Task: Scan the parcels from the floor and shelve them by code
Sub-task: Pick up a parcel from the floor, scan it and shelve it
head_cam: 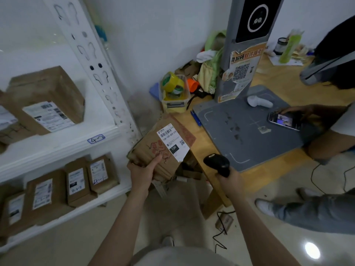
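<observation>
The cardboard parcel [153, 152] is in the air between the shelf upright [99, 73] and the corner of the wooden table [203, 148], tilted so that its white shipping label [172, 142] faces up. The left hand [142, 171] holds it by the near end only, thumb laid across the top face and fingers under it. The far end is unsupported, so the box could sag or slip out if the grip loosens. The right hand [228, 179] is wrapped around the handle of a black barcode scanner [218, 163], whose head sits just beside the label's lower corner. From this close and oblique angle the beam may miss the barcode near the top of the label, or catch the QR code instead. One label corner overhangs the box edge and could snag or tear. Loose cardboard [190, 169] lies below the parcel. On the left, the white shelf [63, 150] carries a handwritten tag [96, 139] and brown parcels [76, 183], already packed closely on the lower level, so a slot may be tight. To the right, a second person's hand [315, 112] holds a phone [284, 120] over the grey scanning platform [249, 135], and their shoe [265, 206] and black cables [221, 240] on the floor could trip a step backward.
</observation>
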The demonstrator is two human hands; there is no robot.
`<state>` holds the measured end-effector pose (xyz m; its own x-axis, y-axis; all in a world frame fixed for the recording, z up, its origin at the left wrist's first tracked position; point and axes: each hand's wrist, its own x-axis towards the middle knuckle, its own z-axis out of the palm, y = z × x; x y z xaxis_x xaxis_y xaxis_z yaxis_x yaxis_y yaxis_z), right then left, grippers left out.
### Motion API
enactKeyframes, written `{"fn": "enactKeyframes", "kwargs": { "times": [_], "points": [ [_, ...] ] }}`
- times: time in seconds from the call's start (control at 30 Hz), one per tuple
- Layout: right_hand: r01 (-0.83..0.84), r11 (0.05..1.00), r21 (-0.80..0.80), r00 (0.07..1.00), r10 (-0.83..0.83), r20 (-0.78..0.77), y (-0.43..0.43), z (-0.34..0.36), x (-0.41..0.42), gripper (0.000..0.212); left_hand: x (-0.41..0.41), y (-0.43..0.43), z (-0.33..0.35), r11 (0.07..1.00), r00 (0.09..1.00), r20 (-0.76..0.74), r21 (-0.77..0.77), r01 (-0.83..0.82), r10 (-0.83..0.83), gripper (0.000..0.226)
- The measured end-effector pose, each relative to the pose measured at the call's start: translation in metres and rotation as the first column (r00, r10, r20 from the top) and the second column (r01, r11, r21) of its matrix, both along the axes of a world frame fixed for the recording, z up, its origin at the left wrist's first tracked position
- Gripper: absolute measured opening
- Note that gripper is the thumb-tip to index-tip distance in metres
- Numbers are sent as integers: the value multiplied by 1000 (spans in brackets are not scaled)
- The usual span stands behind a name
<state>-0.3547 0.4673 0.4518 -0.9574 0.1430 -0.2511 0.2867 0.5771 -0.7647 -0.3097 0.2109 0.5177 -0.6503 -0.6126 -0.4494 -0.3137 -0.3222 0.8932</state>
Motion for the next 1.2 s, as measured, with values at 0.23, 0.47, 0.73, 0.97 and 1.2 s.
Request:
{"fn": "enactKeyframes", "kwargs": {
  "times": [0.23,0.47,0.73,0.97,1.2],
  "points": [
    [-265,945,-192,959,238,-155,-33,81,7,11,24,16,3,1000,997,-79,-25,2,-4,112],
    [-341,914,-220,931,296,-213,-50,103,28,14,50,30,3,999,987,-162,-36,-12,6,102],
    [-361,910,-207,908,292,-301,-53,107,50,18,79,31,-1,990,979,-202,-137,-32,4,98],
    [-406,890,-208,887,328,-325,-53,110,64,27,94,37,-2,985,977,-213,-165,-54,17,99],
    [-444,863,-240,871,353,-341,-55,114,72,20,102,36,-2,981,975,-219,-176,-78,38,98]
  ]
}}
